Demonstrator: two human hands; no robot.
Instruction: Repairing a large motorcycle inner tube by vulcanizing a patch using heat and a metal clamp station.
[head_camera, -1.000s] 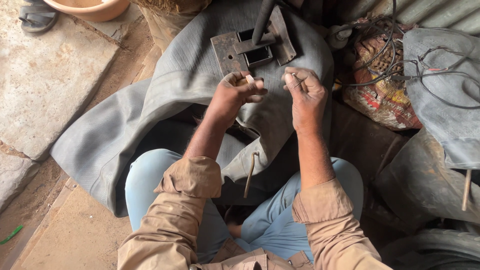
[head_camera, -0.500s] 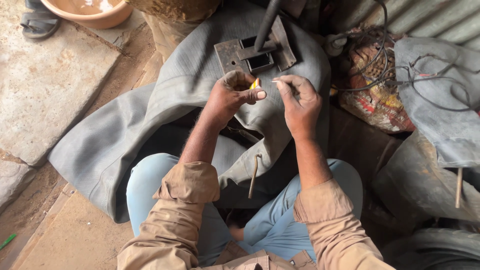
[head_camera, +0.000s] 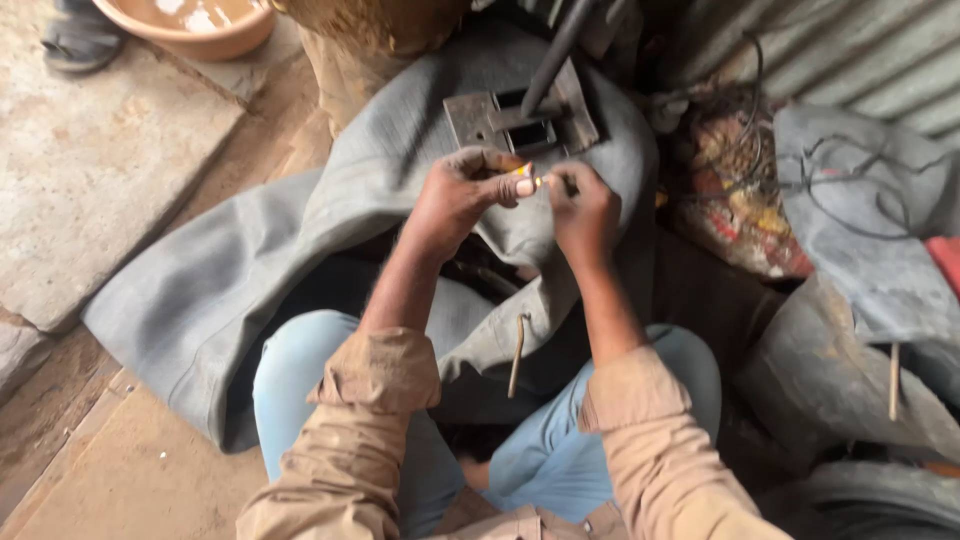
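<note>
Here, just above the middle of the frame, both hands meet over a grey rubber inner tube (head_camera: 250, 290) that sprawls from the lower left up to the top centre. The left hand (head_camera: 462, 195) is curled shut, pinching a small yellow item (head_camera: 523, 170) between thumb and forefinger; it looks like a small box or tube, but it is too small to tell. The right hand (head_camera: 585, 210) is also closed, its fingertips gripping something thin and pale right beside the yellow item, nearly touching it; what that piece is cannot be made out.

The yellow item is probably light and fairly stiff, easy to crush or drop, so a fingertip pinch at its sides suits it. The inner tube appears soft, floppy and rather heavy in bulk; it would sag wherever it is lifted, and is best taken by a fold or its edge.

Directly above the hands, a rusty metal clamp plate (head_camera: 490, 118) sits on the tube, with one dark bar (head_camera: 555, 50) rising from it toward the top edge.

By count: one inner tube under the hands, one clamp plate, one yellow item, one orange basin (head_camera: 205, 35) in the upper left corner, two thin valve stems (head_camera: 516, 355) in view, one at lower centre and one at the right, and one stone slab (head_camera: 90, 170) at left.
</note>
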